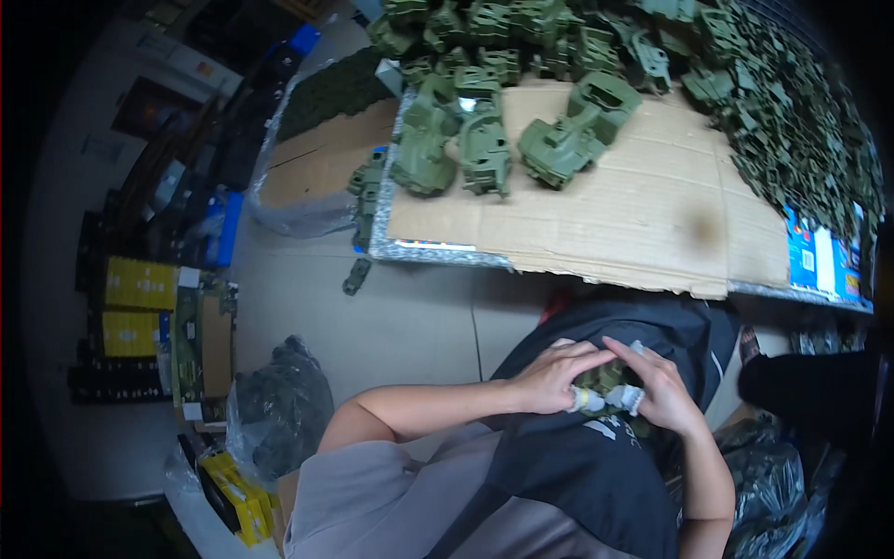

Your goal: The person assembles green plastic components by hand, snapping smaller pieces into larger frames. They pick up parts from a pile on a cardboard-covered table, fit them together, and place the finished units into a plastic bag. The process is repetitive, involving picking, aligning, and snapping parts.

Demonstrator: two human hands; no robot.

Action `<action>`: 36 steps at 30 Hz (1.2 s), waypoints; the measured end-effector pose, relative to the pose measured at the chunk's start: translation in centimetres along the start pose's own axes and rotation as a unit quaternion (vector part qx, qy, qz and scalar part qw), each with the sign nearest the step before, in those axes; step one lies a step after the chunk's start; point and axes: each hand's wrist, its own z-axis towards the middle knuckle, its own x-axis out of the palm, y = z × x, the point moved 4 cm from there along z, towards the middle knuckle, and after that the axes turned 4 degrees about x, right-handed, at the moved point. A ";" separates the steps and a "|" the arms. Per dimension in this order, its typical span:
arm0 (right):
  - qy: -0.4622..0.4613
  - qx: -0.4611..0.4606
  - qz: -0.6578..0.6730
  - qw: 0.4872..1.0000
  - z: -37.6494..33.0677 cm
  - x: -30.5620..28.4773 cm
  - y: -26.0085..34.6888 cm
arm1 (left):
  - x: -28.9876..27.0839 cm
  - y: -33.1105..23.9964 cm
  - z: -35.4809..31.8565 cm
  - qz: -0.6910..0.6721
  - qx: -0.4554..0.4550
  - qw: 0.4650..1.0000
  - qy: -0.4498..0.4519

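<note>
Low in front of my body, over my lap, my left hand [551, 374] and my right hand [665, 389] are closed round a green plastic toy vehicle part [607, 376]. The fingers of both hands meet over its far side, and the thumbs press its near side. White wraps cover both thumbs. Much of the part is hidden by my fingers, so its exact shape cannot be made out. Beyond my hands, a green toy vehicle body [577, 130] lies on the cardboard-covered table [643, 200], with two similar bodies to its left.
Heaps of green toy parts [792, 112] cover the table's back and right side. Left of it stands a plastic-lined box [321, 158] of green pieces. A dark plastic bag [279, 396] and yellow boxes [140, 284] are at left; clear bags [764, 480] lie at lower right.
</note>
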 end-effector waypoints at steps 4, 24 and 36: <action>-0.024 0.005 -0.005 1.000 -1.1 -1.1 0.6 | -0.2 -0.8 0.7 -0.007 0.027 0.999 0.040; -0.296 -0.010 0.019 0.955 -10.3 -4.7 -0.2 | -0.7 -5.5 6.5 0.133 0.212 0.963 0.102; -0.425 -0.026 0.154 0.891 -15.8 -11.4 -1.6 | -2.8 -6.9 11.7 -0.196 0.197 0.961 0.017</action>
